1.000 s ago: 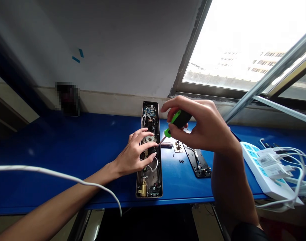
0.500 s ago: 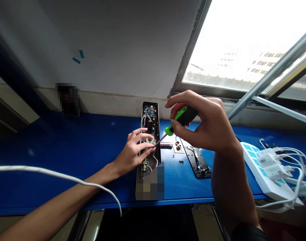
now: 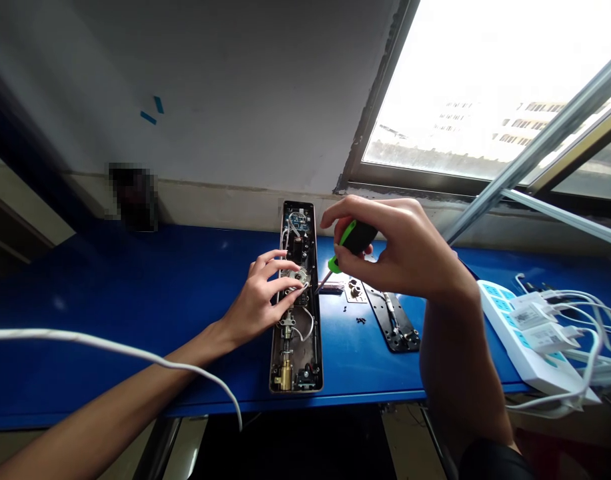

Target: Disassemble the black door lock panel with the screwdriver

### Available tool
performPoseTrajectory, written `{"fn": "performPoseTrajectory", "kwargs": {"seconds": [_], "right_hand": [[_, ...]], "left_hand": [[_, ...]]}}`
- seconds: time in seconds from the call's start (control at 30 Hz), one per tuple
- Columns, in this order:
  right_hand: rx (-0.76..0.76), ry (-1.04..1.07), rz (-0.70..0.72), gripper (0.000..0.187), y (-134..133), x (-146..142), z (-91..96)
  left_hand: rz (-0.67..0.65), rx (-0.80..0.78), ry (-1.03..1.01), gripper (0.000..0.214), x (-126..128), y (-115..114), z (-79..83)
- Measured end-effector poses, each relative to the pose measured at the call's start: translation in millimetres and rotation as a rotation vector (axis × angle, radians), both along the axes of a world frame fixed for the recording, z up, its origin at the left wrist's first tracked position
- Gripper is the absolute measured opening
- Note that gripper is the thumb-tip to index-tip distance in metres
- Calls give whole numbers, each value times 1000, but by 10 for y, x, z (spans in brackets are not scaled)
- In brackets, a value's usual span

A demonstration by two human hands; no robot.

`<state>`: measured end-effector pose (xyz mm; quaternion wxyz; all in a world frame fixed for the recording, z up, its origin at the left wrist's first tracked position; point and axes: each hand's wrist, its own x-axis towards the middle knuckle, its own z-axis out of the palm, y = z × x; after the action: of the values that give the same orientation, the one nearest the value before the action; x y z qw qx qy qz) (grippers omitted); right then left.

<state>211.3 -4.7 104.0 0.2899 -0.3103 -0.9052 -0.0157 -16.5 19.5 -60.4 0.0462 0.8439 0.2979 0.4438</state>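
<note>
A long, narrow dark housing (image 3: 313,337) lies on the blue table, its open side up, showing a blue circuit board, white wires and brass-coloured parts. It looks like an electronic door lock. My left hand (image 3: 268,293) rests over its middle, with thumb and index fingertips pinched together above the metal mechanism (image 3: 299,275); anything between them is too small to make out. My right hand (image 3: 400,250) grips a screwdriver (image 3: 334,265) with a green and black handle. Its shaft slants down left, and the tip is near the housing's right wall, apart from my left fingertips.
Right of the housing are a small metal plate (image 3: 355,291), several tiny dark screws (image 3: 360,321) and a black back plate (image 3: 401,341). A white power strip (image 3: 540,370) with plugged-in chargers stands far right. A white cable (image 3: 185,368) crosses over my left forearm.
My right hand has shifted slightly left, and the screwdriver tip has moved from my left fingertips to near the housing's right wall. The left hand stays on the mechanism.
</note>
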Motion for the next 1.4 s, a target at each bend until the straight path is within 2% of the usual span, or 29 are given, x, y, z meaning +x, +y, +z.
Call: {"fn": "performPoseTrajectory", "kwargs": {"seconds": [0.17, 0.5, 0.8, 1.0, 1.17, 1.4], "right_hand": [[-40, -29, 41, 27, 53, -19, -34], [-80, -63, 25, 27, 106, -65, -66], [-37, -37, 28, 26, 80, -11, -36], [34, 58, -42, 22, -43, -2, 15], [56, 113, -35, 19, -108, -9, 33], [30, 54, -50, 20, -87, 43, 56]], "left_hand": [[7, 0, 8, 9, 8, 14, -3], [12, 7, 8, 10, 6, -2, 13], [5, -23, 4, 11, 9, -22, 15], [-32, -42, 37, 19, 17, -58, 39], [-56, 4, 24, 7, 6, -30, 16], [-54, -4, 42, 10, 19, -31, 15]]}}
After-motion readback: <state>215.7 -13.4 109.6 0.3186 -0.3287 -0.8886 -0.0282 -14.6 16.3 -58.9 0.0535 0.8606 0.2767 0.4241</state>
